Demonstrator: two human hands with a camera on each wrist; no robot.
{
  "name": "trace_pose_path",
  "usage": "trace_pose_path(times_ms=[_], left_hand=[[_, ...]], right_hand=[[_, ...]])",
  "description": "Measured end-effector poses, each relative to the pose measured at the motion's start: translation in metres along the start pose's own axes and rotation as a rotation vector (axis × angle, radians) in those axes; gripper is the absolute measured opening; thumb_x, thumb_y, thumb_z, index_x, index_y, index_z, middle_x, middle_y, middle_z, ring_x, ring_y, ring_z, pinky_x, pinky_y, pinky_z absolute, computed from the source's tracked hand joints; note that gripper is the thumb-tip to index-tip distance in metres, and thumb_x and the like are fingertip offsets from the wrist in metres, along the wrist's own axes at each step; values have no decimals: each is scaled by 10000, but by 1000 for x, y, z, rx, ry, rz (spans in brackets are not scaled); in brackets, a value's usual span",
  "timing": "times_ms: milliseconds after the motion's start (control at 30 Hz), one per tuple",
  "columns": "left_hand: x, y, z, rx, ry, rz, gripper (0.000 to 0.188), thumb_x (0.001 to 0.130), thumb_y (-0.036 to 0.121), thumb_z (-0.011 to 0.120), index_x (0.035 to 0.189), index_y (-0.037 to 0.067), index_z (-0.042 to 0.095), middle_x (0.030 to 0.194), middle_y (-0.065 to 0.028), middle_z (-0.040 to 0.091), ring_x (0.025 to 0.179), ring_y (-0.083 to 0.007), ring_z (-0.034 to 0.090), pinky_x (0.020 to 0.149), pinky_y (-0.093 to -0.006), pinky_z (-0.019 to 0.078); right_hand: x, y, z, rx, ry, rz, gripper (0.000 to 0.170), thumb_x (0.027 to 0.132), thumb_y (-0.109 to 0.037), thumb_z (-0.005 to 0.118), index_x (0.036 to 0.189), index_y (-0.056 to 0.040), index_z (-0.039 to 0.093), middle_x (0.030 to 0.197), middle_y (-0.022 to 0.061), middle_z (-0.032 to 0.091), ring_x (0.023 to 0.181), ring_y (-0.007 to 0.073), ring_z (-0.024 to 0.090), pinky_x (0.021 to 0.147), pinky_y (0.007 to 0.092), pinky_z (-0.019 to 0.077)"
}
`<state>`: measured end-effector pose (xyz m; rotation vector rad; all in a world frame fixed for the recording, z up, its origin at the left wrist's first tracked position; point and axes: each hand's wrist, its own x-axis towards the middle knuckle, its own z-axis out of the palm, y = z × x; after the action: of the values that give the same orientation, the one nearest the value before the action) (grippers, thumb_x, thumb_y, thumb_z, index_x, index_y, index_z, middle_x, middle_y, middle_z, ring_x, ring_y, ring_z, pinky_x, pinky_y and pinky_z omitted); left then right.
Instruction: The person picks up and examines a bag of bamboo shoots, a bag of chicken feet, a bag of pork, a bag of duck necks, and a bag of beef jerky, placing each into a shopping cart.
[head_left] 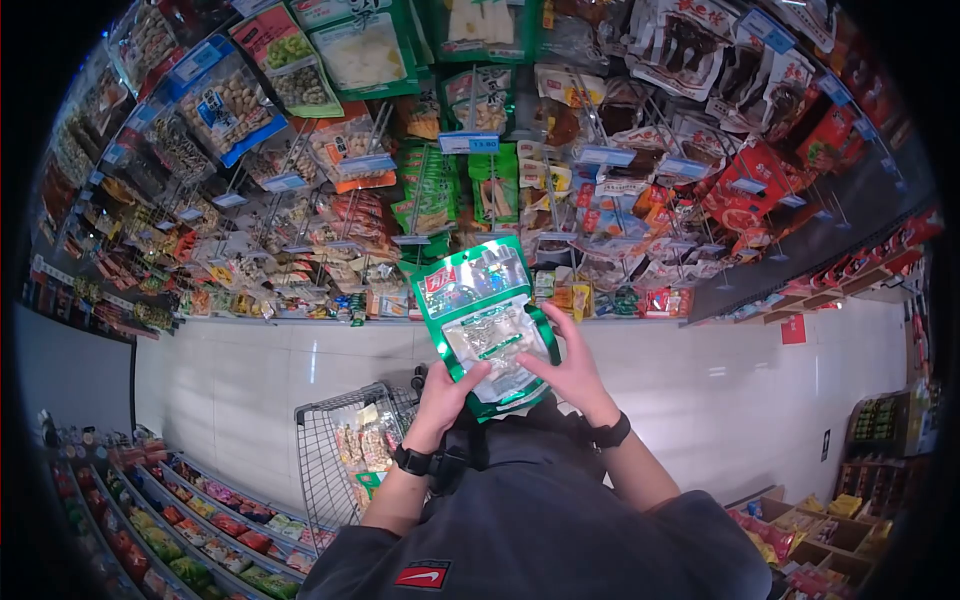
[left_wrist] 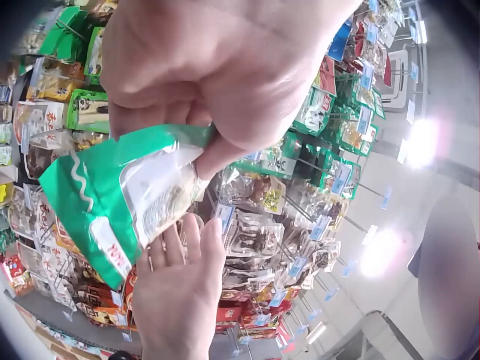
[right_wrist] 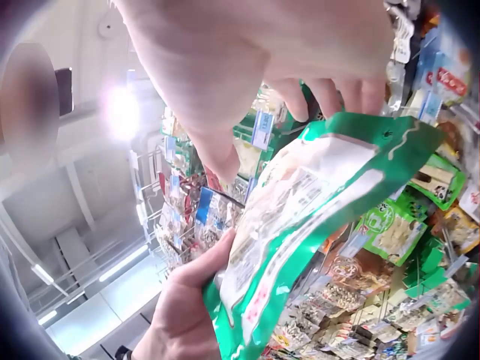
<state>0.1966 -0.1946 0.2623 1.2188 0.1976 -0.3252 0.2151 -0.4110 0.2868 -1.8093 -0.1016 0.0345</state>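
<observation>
A green and white snack bag [head_left: 472, 290] with a clear window is held in front of the body in the head view, its printed top toward the shelves. My left hand [head_left: 440, 402] grips the lower left edge, with the thumb on the front. On the right side, my right hand [head_left: 580, 378] holds the bag, thumb over the window and fingers at the edge. Pale contents show through the window in the right wrist view, where a white label lies on the bag [right_wrist: 300, 184]. Part of the fingers is hidden behind it.
Hanging racks of packaged snacks [head_left: 350, 150] fill the area ahead, with price tags [head_left: 468, 143] on their hooks. A wire shopping cart [head_left: 312, 450] stands at the left, holding snack bags [head_left: 368, 440]. Low shelves [head_left: 190, 520] line the rear left; wooden bins [head_left: 820, 530] stand rear right.
</observation>
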Motion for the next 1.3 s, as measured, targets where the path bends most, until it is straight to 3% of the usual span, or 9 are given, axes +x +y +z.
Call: trace_pose_path(times_ms=[33, 67, 167, 267, 333, 567, 667, 933, 1300], left_hand=[[0, 1, -1, 109, -51, -11, 325, 892, 112, 683, 1181, -21, 616, 1100, -96, 679, 974, -145, 644, 861, -296, 506], [0, 1, -1, 109, -52, -12, 325, 892, 112, 683, 1181, -21, 616, 1100, -96, 679, 974, -145, 644, 861, -296, 506], [1, -2, -3, 115, -82, -32, 279, 871, 80, 699, 1127, -13, 641, 1067, -86, 687, 952, -141, 645, 852, -291, 505], [2, -1, -1, 75, -117, -17, 306, 873, 90, 700, 1153, -10, 625, 1070, -85, 688, 936, -132, 648, 844, -292, 508], [3, 6, 7, 106, 8, -25, 287, 876, 117, 711, 1121, -14, 643, 1054, -86, 697, 923, -128, 653, 829, -280, 515], [12, 6, 6, 95, -22, 19, 234, 869, 85, 714, 1076, 1, 643, 1017, -66, 701, 886, -102, 652, 780, -256, 521], [12, 7, 6, 36, -32, -37, 275, 879, 67, 695, 1131, -3, 607, 1053, -70, 688, 890, -109, 651, 774, -264, 525], [18, -5, 2, -60, 34, 4, 301, 997, 259, 555, 1101, -5, 654, 1024, -53, 696, 889, -77, 624, 784, -239, 492], [22, -6, -2, -91, 55, -30, 274, 982, 210, 577, 1135, -6, 647, 1077, -53, 678, 946, -87, 610, 846, -246, 468]], right_hand=[[1, 9, 1, 40, 18, -7, 753, 793, -216, 796, 1394, 7, 400, 1333, 149, 521, 1224, 235, 511, 1012, 356, 419], [2, 13, 0, 40, 19, -7, 753, 793, -216, 796, 1394, 7, 400, 1333, 149, 521, 1224, 235, 511, 1012, 356, 419], [5, 18, -12, 365, -228, 289, 498, 847, -140, 748, 1275, 5, 538, 1130, 48, 644, 1015, 104, 597, 879, 270, 487], [2, 9, -15, 445, -261, 296, 396, 861, -126, 733, 1206, 4, 587, 1080, 28, 664, 976, 91, 608, 870, 262, 489], [2, 7, -16, 485, -282, 295, 390, 862, -122, 732, 1200, 6, 585, 1086, 33, 662, 983, 95, 608, 872, 265, 490], [-2, 8, -8, 438, -210, 337, 435, 832, -124, 760, 1193, 16, 564, 1124, 77, 648, 1019, 124, 610, 882, 287, 499], [-2, 3, -4, 497, -190, 369, 458, 828, -141, 765, 1205, 14, 556, 1136, 81, 643, 1022, 133, 610, 887, 292, 498], [3, 14, -2, 553, -216, 409, 447, 840, -161, 753, 1207, 10, 564, 1128, 75, 648, 1008, 134, 615, 891, 294, 491], [8, 11, -1, 545, -222, 439, 368, 863, -153, 718, 1186, -20, 604, 1122, 38, 656, 1023, 110, 599, 921, 278, 451]])
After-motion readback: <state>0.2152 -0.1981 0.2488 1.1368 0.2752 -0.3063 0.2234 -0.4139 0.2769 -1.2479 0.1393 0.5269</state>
